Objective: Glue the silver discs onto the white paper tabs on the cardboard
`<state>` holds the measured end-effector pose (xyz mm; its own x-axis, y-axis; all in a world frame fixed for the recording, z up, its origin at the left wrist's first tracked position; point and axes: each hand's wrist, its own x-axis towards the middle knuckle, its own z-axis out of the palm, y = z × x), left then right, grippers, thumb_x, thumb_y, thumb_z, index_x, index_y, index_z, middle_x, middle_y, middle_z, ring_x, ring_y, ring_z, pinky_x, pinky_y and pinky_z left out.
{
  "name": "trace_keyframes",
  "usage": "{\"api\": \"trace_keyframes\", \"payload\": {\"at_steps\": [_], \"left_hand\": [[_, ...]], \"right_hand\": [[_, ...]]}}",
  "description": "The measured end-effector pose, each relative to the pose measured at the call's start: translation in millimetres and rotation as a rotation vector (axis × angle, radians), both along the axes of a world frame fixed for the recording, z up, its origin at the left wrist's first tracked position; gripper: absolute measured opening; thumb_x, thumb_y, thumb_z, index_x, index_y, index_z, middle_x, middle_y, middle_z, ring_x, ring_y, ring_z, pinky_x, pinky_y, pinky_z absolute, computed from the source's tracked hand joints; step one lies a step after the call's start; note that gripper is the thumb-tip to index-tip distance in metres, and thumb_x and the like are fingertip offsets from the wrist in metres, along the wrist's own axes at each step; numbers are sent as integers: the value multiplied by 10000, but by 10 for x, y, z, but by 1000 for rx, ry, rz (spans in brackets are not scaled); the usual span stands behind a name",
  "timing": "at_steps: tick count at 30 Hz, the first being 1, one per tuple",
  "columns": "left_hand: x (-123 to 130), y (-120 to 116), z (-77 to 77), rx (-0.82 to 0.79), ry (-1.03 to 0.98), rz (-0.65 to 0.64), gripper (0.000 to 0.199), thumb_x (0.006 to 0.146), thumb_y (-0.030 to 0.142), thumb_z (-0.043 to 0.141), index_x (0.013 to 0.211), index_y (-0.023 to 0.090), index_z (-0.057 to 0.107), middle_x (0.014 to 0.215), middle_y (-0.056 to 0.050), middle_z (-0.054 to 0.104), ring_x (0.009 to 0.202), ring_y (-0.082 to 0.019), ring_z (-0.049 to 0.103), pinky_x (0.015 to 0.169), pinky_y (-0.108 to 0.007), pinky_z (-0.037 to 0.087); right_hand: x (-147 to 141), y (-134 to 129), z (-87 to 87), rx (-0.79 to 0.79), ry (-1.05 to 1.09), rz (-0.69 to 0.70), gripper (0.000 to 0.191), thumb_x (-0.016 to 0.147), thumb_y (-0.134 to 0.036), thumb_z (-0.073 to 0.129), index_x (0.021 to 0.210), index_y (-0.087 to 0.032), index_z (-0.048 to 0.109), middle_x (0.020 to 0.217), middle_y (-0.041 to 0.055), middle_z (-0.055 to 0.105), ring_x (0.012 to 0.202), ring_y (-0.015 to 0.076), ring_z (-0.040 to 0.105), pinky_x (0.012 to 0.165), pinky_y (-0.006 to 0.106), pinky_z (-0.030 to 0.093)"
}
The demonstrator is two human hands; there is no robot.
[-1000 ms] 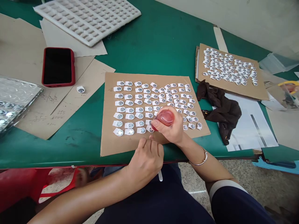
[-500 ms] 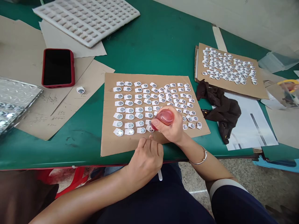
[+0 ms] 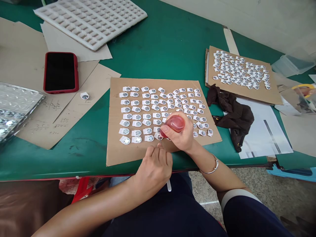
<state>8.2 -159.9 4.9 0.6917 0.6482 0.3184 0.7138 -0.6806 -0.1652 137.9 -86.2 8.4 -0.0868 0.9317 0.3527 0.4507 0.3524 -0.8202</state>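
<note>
My right hand [image 3: 181, 131] is wrapped round a reddish rounded object [image 3: 175, 123], its lower end over the bottom rows of small white tags. Close by on the left, my left hand [image 3: 155, 164] is closed round a thin tool, whose pale end [image 3: 169, 185] sticks out below the fist. Both hands are at the front edge of a brown cardboard sheet [image 3: 115, 151]. Rows of white tags with round metallic pieces [image 3: 136, 139] lie on the sheet. The tips of both tools are too small to make out.
A red-cased phone [image 3: 61, 72], a single tag [image 3: 84, 95] and a clear bubbled tray [image 3: 17, 102] lie left. Behind is a white grid tray [image 3: 91, 19]. At right are another tagged cardboard [image 3: 269, 93], a dark cloth [image 3: 237, 113] and clear containers [image 3: 293, 64].
Both hands keep nearly the same place and grip. The view has shifted slightly, and the brown shape at the lower left now covers more of the red strap.
</note>
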Motion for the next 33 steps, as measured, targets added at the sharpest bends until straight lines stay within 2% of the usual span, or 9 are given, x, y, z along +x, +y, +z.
{"api": "trace_keyframes", "payload": {"at_steps": [6,10,19,27,33], "left_hand": [[5,-2,-1,4,-3,-3,119,763,-1,494,722,78,573,665,-120,616,577,-206,546,559,-340,419],[-7,-7,7,-19,-3,-17,132,777,6,465,763,56,586,732,-160,634,616,-222,568,564,-345,427],[-21,-5,-12,-28,-25,-17,161,795,-4,424,759,62,566,748,-172,628,627,-229,570,577,-352,426],[-22,0,3,-39,-8,-29,160,795,3,439,713,91,545,621,-97,573,623,-227,558,564,-346,423],[-27,7,8,-22,22,-16,178,800,-4,432,710,105,541,623,-74,562,595,-194,530,567,-332,426]], "right_hand": [[2,10,-19,-5,-3,-2,263,684,-348,674,826,-217,496,710,-15,586,628,126,561,608,298,477],[10,20,-34,2,-4,-16,242,686,-319,671,822,-219,497,711,-14,589,628,127,561,607,299,477],[11,28,-40,12,0,-34,245,683,-313,673,831,-225,499,720,-17,590,636,126,564,613,297,479],[18,30,-59,31,5,-41,258,677,-295,682,845,-218,502,732,-16,589,649,126,566,625,297,472],[19,36,-55,39,11,-40,250,674,-287,686,830,-214,505,719,-18,590,636,120,561,615,287,471]]}}
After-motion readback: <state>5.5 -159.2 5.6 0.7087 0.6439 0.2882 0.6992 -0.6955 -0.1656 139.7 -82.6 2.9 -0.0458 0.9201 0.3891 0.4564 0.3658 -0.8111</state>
